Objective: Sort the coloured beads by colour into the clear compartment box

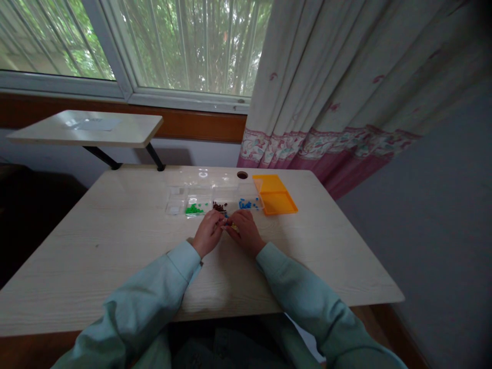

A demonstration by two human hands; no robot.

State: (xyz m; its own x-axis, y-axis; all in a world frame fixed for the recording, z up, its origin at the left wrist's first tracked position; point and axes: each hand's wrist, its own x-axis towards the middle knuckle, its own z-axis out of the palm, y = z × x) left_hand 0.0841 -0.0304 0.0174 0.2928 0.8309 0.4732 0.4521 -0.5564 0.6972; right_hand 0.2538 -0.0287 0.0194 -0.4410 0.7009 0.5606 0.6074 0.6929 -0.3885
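My left hand (208, 234) and my right hand (247, 233) meet above the table, fingers closed from both sides around a small cluster of coloured bricks (234, 225). Bits of blue, yellow and red show between the fingertips; its full shape is hidden. Just beyond the hands are clear plastic boxes with open lids. One holds small green bricks (194, 209), the middle one dark brown bricks (219, 206), and another blue bricks (245, 204). The fingers partly cover the front of the brown bricks' box.
An open orange plastic case (282, 204) lies at the right end of the clear boxes. Behind it is a round cable hole (242, 175) in the pale wooden table (126, 256). A raised shelf (130, 130) stands back left. A curtain (303, 92) hangs behind the table.
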